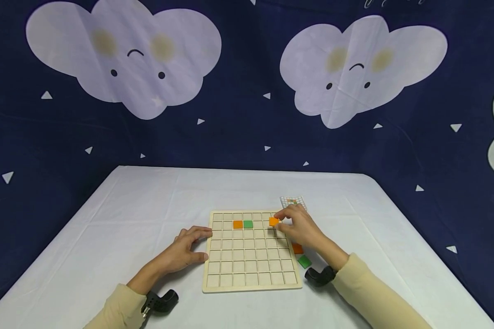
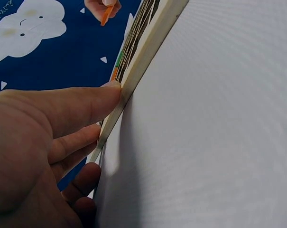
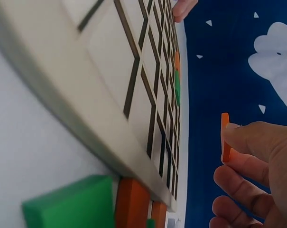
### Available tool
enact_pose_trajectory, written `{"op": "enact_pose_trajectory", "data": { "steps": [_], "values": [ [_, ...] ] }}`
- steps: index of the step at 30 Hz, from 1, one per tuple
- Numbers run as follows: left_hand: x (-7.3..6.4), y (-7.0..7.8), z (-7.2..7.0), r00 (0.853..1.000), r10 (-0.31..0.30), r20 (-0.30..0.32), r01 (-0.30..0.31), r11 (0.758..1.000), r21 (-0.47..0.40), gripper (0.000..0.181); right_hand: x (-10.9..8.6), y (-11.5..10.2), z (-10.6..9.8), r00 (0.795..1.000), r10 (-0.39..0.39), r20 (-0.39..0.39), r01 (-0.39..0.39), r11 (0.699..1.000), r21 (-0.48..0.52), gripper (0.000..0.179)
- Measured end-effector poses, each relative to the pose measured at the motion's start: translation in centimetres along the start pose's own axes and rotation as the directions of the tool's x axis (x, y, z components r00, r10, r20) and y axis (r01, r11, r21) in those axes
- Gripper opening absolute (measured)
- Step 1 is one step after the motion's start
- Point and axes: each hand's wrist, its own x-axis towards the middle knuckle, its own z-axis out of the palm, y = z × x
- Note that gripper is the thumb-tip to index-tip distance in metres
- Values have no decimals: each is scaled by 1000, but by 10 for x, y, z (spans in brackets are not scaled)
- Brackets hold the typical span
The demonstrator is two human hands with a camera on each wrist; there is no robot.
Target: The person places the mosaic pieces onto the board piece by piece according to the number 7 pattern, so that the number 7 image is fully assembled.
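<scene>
A pale wooden grid board (image 1: 238, 267) lies on the white table, with an orange square tile (image 1: 238, 224) and a green square tile (image 1: 248, 224) side by side in its upper part. My right hand (image 1: 302, 228) pinches another orange tile (image 1: 273, 221) between thumb and fingers, over the board's upper right cells. In the right wrist view that pinched tile (image 3: 226, 137) shows edge-on, raised above the board. My left hand (image 1: 181, 253) touches the board's left edge, fingers extended and thumb apart from them. The left wrist view has the thumb (image 2: 96, 102) against the wooden rim.
Right of the board lie an orange tile (image 1: 298, 248) and a green tile (image 1: 304, 261), near the right forearm. Behind the right hand is a card (image 1: 298, 200) printed with a grid and coloured squares. A dark blue cloth (image 1: 247, 137) with clouds hangs behind the table.
</scene>
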Motion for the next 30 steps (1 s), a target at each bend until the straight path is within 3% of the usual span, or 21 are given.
{"op": "enact_pose_trajectory", "data": {
  "steps": [17, 30],
  "values": [
    [-1, 1, -1, 1000, 5, 3, -5, 1000, -4, 55, 14, -8, 12, 998, -46, 41, 45, 999, 21, 21],
    [-1, 0, -1, 1000, 9, 7, -10, 1000, 5, 55, 22, -13, 18, 995, -3, 95, 3, 1000, 3, 21]
  ]
}}
